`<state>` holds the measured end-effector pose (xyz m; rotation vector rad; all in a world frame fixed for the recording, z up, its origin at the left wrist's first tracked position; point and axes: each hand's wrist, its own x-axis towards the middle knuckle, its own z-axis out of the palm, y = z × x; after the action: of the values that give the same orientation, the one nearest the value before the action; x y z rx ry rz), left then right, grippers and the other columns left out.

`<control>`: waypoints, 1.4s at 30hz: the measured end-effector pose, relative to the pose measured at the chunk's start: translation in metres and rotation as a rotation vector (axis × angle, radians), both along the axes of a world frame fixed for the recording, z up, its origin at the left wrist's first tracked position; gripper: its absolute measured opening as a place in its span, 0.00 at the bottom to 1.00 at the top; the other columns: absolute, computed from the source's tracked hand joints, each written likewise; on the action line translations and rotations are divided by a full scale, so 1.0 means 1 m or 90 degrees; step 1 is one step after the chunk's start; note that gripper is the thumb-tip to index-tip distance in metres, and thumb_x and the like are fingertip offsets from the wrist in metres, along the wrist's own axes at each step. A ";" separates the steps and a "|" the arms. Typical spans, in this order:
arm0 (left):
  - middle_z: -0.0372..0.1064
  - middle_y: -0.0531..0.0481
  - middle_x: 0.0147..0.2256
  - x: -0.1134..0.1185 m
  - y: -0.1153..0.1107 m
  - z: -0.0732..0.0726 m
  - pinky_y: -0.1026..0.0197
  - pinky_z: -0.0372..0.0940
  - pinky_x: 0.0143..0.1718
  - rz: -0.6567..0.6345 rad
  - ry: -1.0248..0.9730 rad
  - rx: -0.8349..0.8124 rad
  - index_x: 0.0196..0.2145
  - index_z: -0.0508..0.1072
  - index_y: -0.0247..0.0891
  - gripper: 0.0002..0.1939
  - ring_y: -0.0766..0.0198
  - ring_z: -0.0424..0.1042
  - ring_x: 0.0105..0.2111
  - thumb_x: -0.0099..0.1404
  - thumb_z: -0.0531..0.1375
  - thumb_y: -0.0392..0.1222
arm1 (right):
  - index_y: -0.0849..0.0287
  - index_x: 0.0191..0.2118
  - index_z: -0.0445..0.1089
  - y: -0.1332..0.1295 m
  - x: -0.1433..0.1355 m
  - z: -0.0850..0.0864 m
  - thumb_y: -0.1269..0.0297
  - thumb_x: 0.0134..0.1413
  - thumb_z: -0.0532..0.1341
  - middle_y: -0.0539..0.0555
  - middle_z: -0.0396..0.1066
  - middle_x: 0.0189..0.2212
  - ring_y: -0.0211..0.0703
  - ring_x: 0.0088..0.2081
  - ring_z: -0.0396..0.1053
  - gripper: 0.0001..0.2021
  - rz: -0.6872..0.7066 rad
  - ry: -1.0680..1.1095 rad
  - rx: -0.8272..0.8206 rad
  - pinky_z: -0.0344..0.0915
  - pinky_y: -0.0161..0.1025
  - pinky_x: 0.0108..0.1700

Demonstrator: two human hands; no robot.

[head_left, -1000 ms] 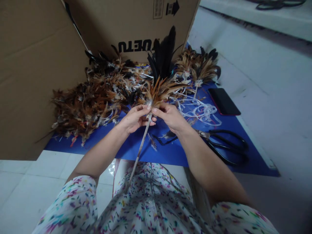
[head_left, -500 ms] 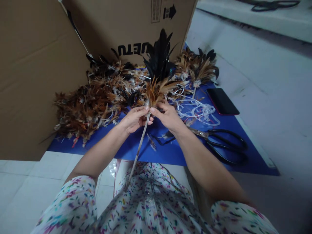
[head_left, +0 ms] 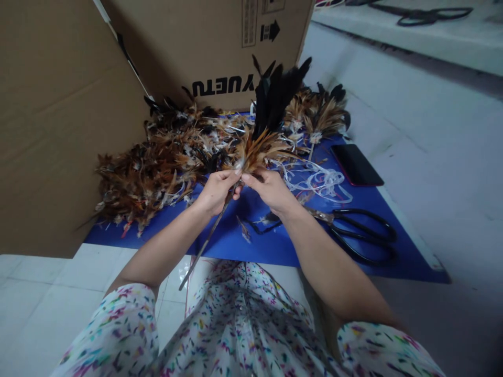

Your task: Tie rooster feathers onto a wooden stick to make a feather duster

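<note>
A feather bundle (head_left: 271, 104) with tall black feathers and a brown ruff is tied on a thin stick (head_left: 204, 243) that slants down to the left. My left hand (head_left: 218, 191) pinches the base of the bundle where the stick begins. My right hand (head_left: 271, 189) holds the same base from the other side, thumb and fingers closed on the brown feathers. The two thumbs nearly meet. A heap of brown feathers (head_left: 145, 167) lies to the left on the blue board (head_left: 267, 251).
Black-handled scissors (head_left: 363, 233) and a dark phone (head_left: 357, 165) lie at the right. Clear ribbon (head_left: 324, 180) is tangled beside my right hand. Another feather bundle (head_left: 322, 112) lies behind. A cardboard box (head_left: 176, 47) stands at the back and left; more scissors (head_left: 428, 15) rest on a ledge.
The bundle has turned: its black tips lean further right, and the stick's lower end has swung left. Both hands keep their hold. The view has shifted slightly.
</note>
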<state>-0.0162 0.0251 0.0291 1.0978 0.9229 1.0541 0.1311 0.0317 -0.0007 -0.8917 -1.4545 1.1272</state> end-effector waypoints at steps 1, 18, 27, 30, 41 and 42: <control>0.61 0.54 0.19 0.001 -0.001 0.000 0.70 0.55 0.16 0.013 0.025 0.018 0.23 0.71 0.32 0.20 0.75 0.60 0.18 0.56 0.68 0.53 | 0.60 0.34 0.74 0.000 0.000 0.002 0.46 0.49 0.67 0.54 0.74 0.33 0.41 0.37 0.70 0.19 -0.014 -0.007 -0.002 0.65 0.41 0.46; 0.62 0.54 0.17 0.015 -0.008 -0.013 0.64 0.56 0.30 0.121 0.519 0.388 0.17 0.64 0.36 0.21 0.69 0.64 0.22 0.68 0.54 0.42 | 0.57 0.21 0.62 0.000 -0.009 0.001 0.45 0.53 0.61 0.49 0.64 0.18 0.36 0.26 0.66 0.21 -0.161 0.051 -0.097 0.63 0.33 0.28; 0.63 0.54 0.18 0.019 -0.010 -0.013 0.64 0.56 0.30 0.118 0.543 0.381 0.19 0.64 0.37 0.19 0.68 0.65 0.23 0.68 0.54 0.39 | 0.56 0.22 0.58 -0.002 -0.013 0.002 0.49 0.52 0.62 0.43 0.53 0.14 0.31 0.20 0.55 0.19 -0.169 0.100 -0.139 0.54 0.31 0.21; 0.63 0.54 0.18 0.020 -0.011 -0.012 0.64 0.56 0.29 0.108 0.540 0.348 0.22 0.64 0.37 0.17 0.68 0.66 0.23 0.69 0.53 0.41 | 0.56 0.23 0.59 -0.003 -0.014 0.005 0.48 0.51 0.64 0.41 0.50 0.13 0.30 0.18 0.50 0.19 -0.163 0.109 -0.175 0.51 0.31 0.19; 0.74 0.53 0.26 -0.019 0.000 -0.015 0.66 0.63 0.32 0.106 0.518 0.322 0.37 0.73 0.36 0.15 0.68 0.72 0.25 0.69 0.52 0.49 | 0.57 0.25 0.61 -0.003 -0.012 0.009 0.56 0.58 0.62 0.39 0.47 0.11 0.26 0.12 0.42 0.15 -0.130 0.164 -0.263 0.40 0.28 0.14; 0.75 0.53 0.28 -0.033 0.008 -0.015 0.66 0.63 0.32 0.136 0.533 0.307 0.38 0.73 0.36 0.16 0.69 0.71 0.24 0.70 0.51 0.48 | 0.58 0.25 0.61 -0.003 -0.012 0.009 0.58 0.59 0.61 0.39 0.48 0.11 0.26 0.12 0.42 0.15 -0.133 0.169 -0.264 0.40 0.27 0.14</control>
<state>-0.0496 0.0333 0.0137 1.9510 1.5101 1.0168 0.1192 0.0288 0.0082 -1.1018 -0.9036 1.3541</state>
